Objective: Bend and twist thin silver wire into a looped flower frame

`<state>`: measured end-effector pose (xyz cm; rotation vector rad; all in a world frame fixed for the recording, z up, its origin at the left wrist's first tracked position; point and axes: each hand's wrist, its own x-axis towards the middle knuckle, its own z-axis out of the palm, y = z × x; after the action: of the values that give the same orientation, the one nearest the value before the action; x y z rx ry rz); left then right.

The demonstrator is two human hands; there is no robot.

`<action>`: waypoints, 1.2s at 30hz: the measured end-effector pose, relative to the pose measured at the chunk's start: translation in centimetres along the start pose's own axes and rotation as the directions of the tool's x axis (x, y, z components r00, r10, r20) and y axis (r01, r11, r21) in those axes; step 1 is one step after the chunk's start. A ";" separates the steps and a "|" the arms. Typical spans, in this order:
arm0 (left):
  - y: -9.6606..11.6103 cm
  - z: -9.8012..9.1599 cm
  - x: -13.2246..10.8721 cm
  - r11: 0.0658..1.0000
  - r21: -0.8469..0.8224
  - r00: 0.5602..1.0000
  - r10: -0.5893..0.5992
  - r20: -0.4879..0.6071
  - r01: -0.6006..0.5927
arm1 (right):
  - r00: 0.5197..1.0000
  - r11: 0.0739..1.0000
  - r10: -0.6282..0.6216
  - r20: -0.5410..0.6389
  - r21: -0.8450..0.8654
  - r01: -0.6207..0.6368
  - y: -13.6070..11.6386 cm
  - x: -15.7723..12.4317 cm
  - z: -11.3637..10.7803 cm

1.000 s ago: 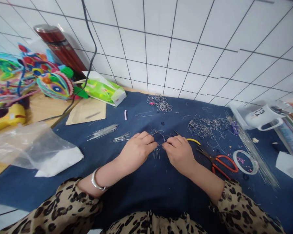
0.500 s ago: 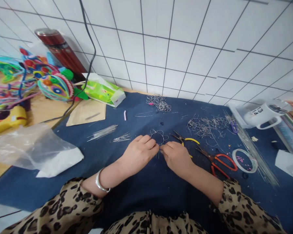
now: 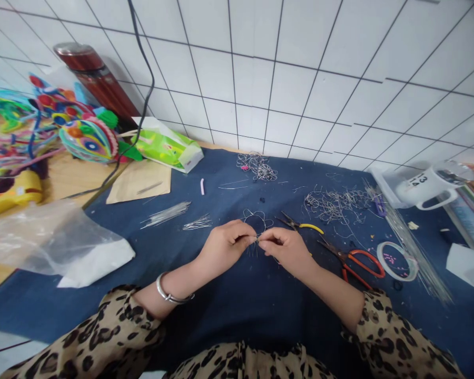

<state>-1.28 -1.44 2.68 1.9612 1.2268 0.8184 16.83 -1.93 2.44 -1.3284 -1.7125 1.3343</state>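
Between my two hands is a small ring of thin bent wire with rounded loops, a looped wire piece [image 3: 263,217], its lower part hidden by my fingers. My left hand [image 3: 228,243] pinches it from the left, thumb and forefinger together. My right hand [image 3: 286,247] pinches at the same spot from the right, fingertips almost touching the left ones. Loose wire ends stick out below the fingertips. Just past the right hand lie yellow-handled pliers [image 3: 310,228], partly covered by it. Red-handled cutters [image 3: 365,263] rest beside my right forearm.
Straight wire lengths [image 3: 166,215] and shorter pieces [image 3: 197,222] lie left. Tangled wire heaps [image 3: 335,204] [image 3: 258,167] sit farther back. At right are a tape roll [image 3: 397,261] with pink bits inside, long wires [image 3: 418,252] and a white mug [image 3: 426,187]. A plastic bag [image 3: 35,237] lies left.
Both hands have turned slightly, so the thumbs now show and the fingertips meet at the wire. The wire piece stays in about the same place.
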 end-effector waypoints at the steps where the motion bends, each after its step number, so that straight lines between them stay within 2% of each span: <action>1: -0.1 0.1 0.1 0.992 -0.105 0.998 -0.061 0.015 0.063 | 0.999 0.998 0.028 0.020 0.060 -0.029 -0.1 0.0 -0.1; 5: -0.3 0.5 0.2 0.841 -0.455 0.956 -0.259 0.138 0.294 | 0.991 0.955 0.100 0.087 0.269 -0.120 -0.2 0.2 -0.1; 9: -0.1 0.9 0.2 0.720 -0.601 0.935 -0.311 0.168 0.347 | 0.983 0.900 0.125 0.131 0.402 -0.168 0.1 0.2 0.0; 14: 0.1 1.4 0.0 0.622 -0.694 0.921 -0.351 0.169 0.364 | 0.985 0.874 0.117 0.125 0.458 -0.162 0.4 0.3 0.3; 22: 0.3 2.2 -0.3 0.517 -0.794 0.927 -0.345 0.147 0.319 | 0.993 0.853 0.118 0.018 0.510 -0.111 0.3 -0.1 1.2; 36: 0.6 3.4 -0.7 0.450 -0.858 0.925 -0.374 0.072 0.249 | 0.995 0.842 0.088 -0.044 0.537 -0.051 0.5 -0.2 1.8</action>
<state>1.49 -3.01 1.11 0.8227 0.9076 1.0847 15.48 -2.77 1.38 -1.0921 -1.1237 1.6359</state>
